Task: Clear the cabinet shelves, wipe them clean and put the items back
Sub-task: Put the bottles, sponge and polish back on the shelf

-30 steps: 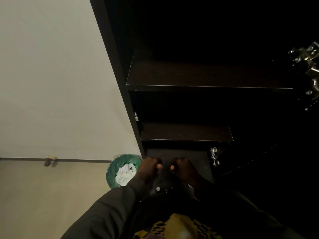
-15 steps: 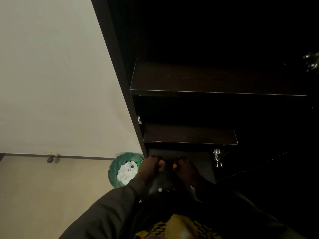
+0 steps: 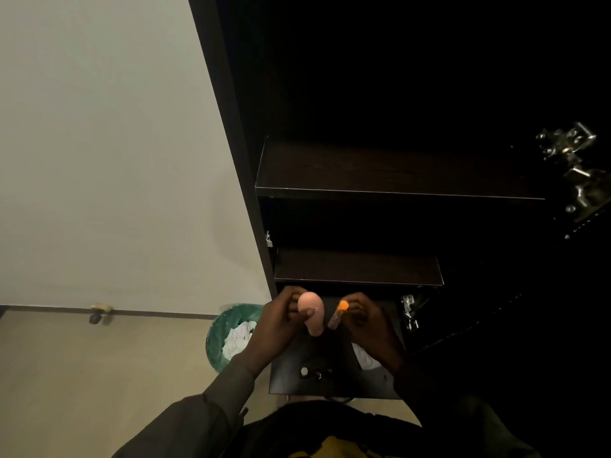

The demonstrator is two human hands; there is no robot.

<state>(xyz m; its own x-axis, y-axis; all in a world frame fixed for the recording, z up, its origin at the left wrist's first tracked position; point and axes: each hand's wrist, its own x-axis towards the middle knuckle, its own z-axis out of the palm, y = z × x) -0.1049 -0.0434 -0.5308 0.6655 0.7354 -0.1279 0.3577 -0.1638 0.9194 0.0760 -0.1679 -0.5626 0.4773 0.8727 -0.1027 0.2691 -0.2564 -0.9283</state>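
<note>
**Two small items in hand at the cabinet's lowest level**

I am holding a pale peach, teardrop-shaped soft sponge (image 3: 310,311) in my left hand (image 3: 277,328), fingers curled round it with the thumb across its front. My right hand (image 3: 370,327) is pinching a slim brownish tube with a bright orange cap (image 3: 338,314), cap pointing up. The two items are sitting just beside each other, apart, above the dark board (image 3: 334,368) at the bottom of the open dark-wood cabinet (image 3: 231,127).

On that board, nearer to me, a few small round caps or jars (image 3: 310,372) are lying, too dim to name, and something white (image 3: 363,357) is showing under my right wrist; I cannot tell whether it is a cloth. The two dark shelves above, the upper shelf (image 3: 396,173) and the lower shelf (image 3: 357,267), are looking bare.

I judge this to be either the clearing or the putting-back step; the frame alone is not settling which. The next move is calling for a gentle hold on the sponge and a steady, upright tube.

A green bin holding white crumpled paper (image 3: 231,335) is standing on the floor to my left, and metal hinges (image 3: 575,166) are glinting on the right.
</note>
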